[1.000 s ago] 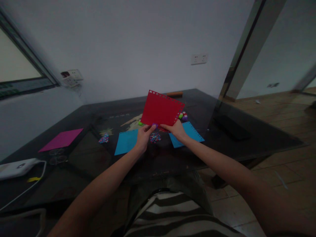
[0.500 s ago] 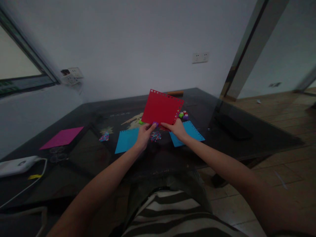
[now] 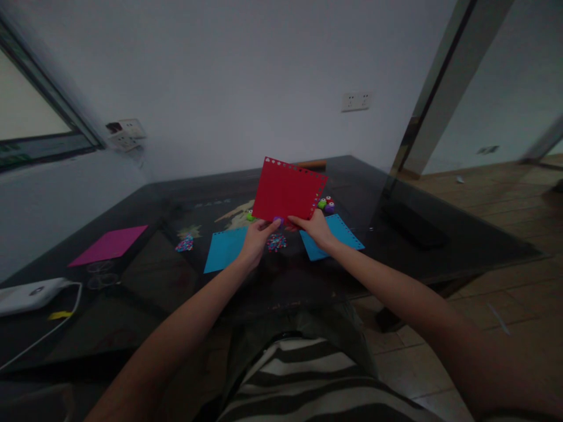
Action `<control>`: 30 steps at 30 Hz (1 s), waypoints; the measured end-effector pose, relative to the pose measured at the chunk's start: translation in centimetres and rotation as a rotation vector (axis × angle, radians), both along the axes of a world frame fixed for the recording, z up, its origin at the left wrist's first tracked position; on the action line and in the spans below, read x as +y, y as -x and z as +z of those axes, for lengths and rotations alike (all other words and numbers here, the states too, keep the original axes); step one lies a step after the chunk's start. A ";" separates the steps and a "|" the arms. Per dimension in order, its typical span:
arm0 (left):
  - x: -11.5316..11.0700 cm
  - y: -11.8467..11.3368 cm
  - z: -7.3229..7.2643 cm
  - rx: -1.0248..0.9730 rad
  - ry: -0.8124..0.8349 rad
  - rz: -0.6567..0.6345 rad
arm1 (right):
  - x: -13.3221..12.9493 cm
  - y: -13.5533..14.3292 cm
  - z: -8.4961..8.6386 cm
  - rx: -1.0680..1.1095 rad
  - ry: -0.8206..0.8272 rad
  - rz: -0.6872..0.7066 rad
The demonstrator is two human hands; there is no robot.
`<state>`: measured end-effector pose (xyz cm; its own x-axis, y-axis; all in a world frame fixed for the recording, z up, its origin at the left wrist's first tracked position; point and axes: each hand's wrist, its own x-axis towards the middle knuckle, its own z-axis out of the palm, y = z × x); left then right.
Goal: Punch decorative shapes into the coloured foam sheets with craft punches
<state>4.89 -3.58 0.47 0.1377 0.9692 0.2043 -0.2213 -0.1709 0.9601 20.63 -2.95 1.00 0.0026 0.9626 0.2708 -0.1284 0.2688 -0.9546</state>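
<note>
A red sheet (image 3: 288, 192) with small holes punched along its top and right edges is held up above the dark table. At its lower edge my left hand (image 3: 259, 239) grips a small purple punch (image 3: 278, 221), thumb on it. My right hand (image 3: 315, 227) pinches the sheet's lower right part. Below the hands lies a pile of small colourful paper bits (image 3: 277, 242). Blue sheets lie on both sides, one at the left (image 3: 226, 249) and another at the right (image 3: 336, 237), partly under my right hand.
Green, red and purple punches (image 3: 326, 204) stand behind my right hand. At the left are a pink sheet (image 3: 109, 245), another pile of bits (image 3: 185, 243) and a white power strip (image 3: 33, 295) with a cable. A black case (image 3: 416, 227) lies at the right.
The red sheet's upper left corner has shifted slightly left. Both hands keep nearly the same places and holds.
</note>
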 end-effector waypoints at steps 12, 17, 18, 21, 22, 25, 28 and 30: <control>-0.3 -0.1 0.5 -0.010 0.091 -0.003 | 0.3 -0.2 -0.1 -0.101 -0.077 -0.077; -0.5 -0.1 1.1 -0.029 0.147 -0.011 | 0.5 -0.3 -0.3 -0.062 -0.057 -0.017; -0.5 0.0 1.2 -0.032 0.162 -0.016 | 0.6 -0.3 -0.4 -0.046 -0.066 -0.010; -0.4 0.1 1.4 -0.039 0.188 -0.025 | 0.8 -0.3 -0.7 -0.030 -0.085 -0.001; -0.3 0.1 1.4 -0.040 0.191 -0.025 | 0.8 -0.3 -0.8 -0.037 -0.082 0.000; -0.1 0.3 1.3 -0.042 0.210 -0.027 | 1.0 -0.3 -1.0 -0.062 -0.080 -0.010; 0.2 0.5 1.3 -0.051 0.243 -0.018 | 0.9 -0.2 -0.8 -0.060 -0.056 0.028; 0.4 0.8 1.3 -0.053 0.270 -0.017 | 0.7 -0.1 -0.6 -0.045 -0.008 0.072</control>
<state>4.12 -3.13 1.79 0.1509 0.9871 -0.0539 -0.2734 0.0940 0.9573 20.75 -2.30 0.42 -0.0788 0.9577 0.2766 -0.1042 0.2680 -0.9578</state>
